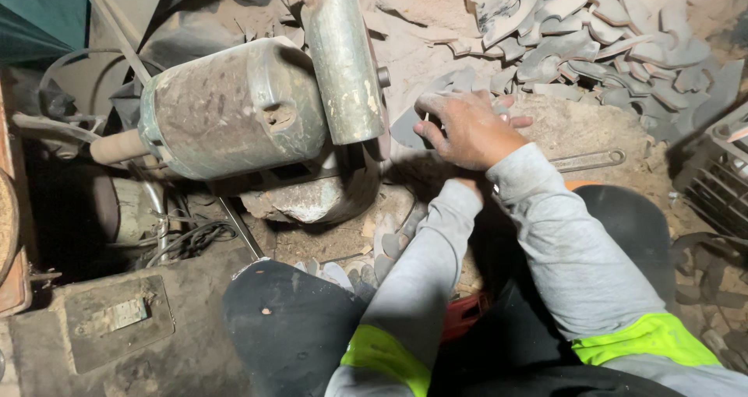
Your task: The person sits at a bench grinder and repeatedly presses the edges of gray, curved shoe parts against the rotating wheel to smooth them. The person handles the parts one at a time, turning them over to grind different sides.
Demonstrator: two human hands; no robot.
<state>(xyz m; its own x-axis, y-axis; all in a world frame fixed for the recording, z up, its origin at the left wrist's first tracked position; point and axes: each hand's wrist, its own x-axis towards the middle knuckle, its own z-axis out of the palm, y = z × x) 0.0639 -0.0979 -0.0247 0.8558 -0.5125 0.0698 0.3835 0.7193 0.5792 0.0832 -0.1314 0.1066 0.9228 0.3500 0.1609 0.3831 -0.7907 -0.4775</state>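
Note:
My right hand point(470, 129) lies palm down on a flat grey metal blank point(406, 127), fingers curled over it, pressing it toward the wheel under the grey metal guard point(343, 62) of a dusty grinding machine. My left sleeve point(425, 264) runs up beneath the right wrist. The left hand itself is hidden under the right hand, so what it grips cannot be made out. The blank's edge sits right beside the guard's lower end.
The round motor housing point(234, 109) fills the left. A heap of curved grey blanks point(592, 46) lies at the back right, and several more point(366, 264) lie by my knees. A wrench point(588, 161) rests on the dusty ground, near a black crate point(717, 179) and cables point(187, 237).

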